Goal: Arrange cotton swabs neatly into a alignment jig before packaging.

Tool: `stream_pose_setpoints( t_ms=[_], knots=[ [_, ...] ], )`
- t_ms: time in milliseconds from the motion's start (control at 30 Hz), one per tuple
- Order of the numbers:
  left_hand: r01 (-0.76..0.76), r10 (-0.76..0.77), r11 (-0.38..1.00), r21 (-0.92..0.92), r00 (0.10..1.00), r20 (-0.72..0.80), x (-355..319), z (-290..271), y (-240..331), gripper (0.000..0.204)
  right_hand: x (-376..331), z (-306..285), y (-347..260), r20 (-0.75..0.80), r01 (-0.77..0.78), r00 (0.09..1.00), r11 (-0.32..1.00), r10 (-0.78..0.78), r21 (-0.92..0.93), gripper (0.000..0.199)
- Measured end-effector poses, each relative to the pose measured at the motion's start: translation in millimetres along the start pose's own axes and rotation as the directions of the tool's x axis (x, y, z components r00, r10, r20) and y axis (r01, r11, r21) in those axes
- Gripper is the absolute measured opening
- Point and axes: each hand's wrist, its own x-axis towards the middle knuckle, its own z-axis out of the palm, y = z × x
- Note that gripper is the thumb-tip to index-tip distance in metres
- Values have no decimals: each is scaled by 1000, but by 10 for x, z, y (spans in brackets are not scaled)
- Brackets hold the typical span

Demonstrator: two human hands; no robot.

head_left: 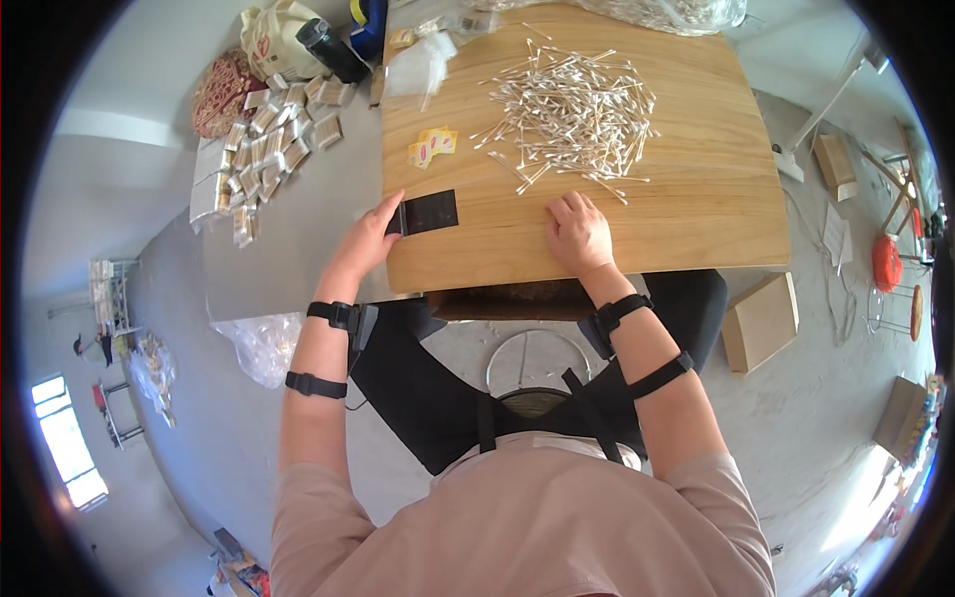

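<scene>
Your L hand (366,242), thumb & fingers spread, touches L end of flat black block (430,212); your R hand (580,237), curled on tbl (686,224), contents unclear. Beyond: yellow cards (432,147), L; cotton swabs (572,114), heaped, R.

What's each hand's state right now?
Left hand: at left end of black rectangular slab; grip can't be told.
Right hand: loosely closed near the cotton swabs; no held item visible.

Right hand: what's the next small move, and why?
Probably reach forward to the cotton swab pile: the right hand is curled just short of it, showing no swab, while the left hand touches the flat black rectangle.
</scene>
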Motion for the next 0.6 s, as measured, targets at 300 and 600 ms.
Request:
stream_pose_setpoints(
  t_ms=[300,600],
  knots=[
    [-203,-24,903,-379,857,-515,46,915,362,63,-5,26,61,13,-31,999,999,31,20,10],
    [-335,185,932,-135,764,-618,610,883,1134,31,534,-26,78,55,27,998,998,-23,-62,11]
  ],
)
